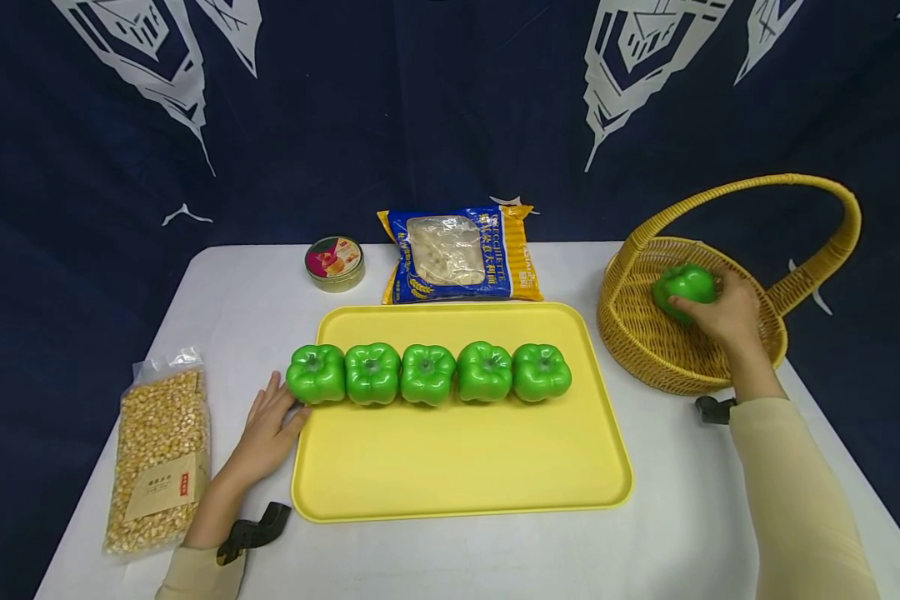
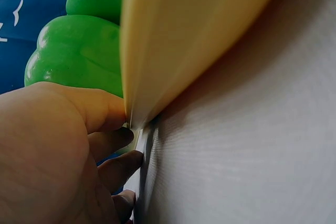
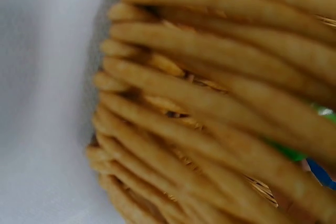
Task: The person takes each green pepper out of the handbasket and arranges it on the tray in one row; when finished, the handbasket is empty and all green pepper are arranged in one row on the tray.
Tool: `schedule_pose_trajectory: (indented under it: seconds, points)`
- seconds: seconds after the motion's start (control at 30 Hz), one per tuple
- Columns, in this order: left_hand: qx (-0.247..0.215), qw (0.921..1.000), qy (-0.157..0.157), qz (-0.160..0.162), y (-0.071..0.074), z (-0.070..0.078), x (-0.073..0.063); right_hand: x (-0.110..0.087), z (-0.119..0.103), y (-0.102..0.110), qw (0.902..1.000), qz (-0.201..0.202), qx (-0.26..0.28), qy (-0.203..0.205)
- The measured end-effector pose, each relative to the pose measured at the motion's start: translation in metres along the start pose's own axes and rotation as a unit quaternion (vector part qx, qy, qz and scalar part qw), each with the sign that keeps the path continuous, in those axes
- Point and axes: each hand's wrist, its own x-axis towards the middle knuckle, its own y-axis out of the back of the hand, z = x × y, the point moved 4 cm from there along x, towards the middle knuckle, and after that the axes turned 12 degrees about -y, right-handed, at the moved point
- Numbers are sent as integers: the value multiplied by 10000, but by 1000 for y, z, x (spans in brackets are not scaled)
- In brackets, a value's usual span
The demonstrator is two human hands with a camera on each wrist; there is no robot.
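My right hand (image 1: 730, 310) reaches into a wicker basket (image 1: 630, 354) and grips a green bell pepper (image 1: 690, 283) between thumb and fingers. In the right wrist view the basket's woven wall (image 3: 199, 98) hides most of that hand, and only slivers of green show. A row of several green bell peppers (image 1: 428, 373) stands across a yellow tray (image 1: 457, 467). At the tray's left edge rests my left hand (image 1: 266, 433), its fingers extended beside the leftmost pepper (image 1: 316, 373). The left wrist view has its thumb (image 2: 107, 109) against the tray rim, close to a pepper (image 2: 79, 53).
Behind the tray lie a blue and yellow pasta bag (image 1: 457, 254) and a round tin (image 1: 335, 264). A clear bag of corn kernels (image 1: 161, 450) lies left of my left arm. The basket's tall handle (image 1: 787, 180) arches over its opening. A dark patterned cloth (image 1: 420, 108) hangs behind the white table (image 1: 682, 517).
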Motion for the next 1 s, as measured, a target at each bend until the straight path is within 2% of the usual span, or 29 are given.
schedule_pose_trajectory:
  seconds: [0.37, 0.7, 1.0]
  points:
    - [12, 10000, 5, -26, 0, 0, 0, -4, 2, 3, 9993, 194, 155, 283]
    - [10, 10000, -8, -34, 0, 0, 0, -17, 6, 11, 9985, 180, 498, 107]
    - [-6, 10000, -10, -46, 0, 0, 1, -41, 12, 28, 9965, 644, 526, -91]
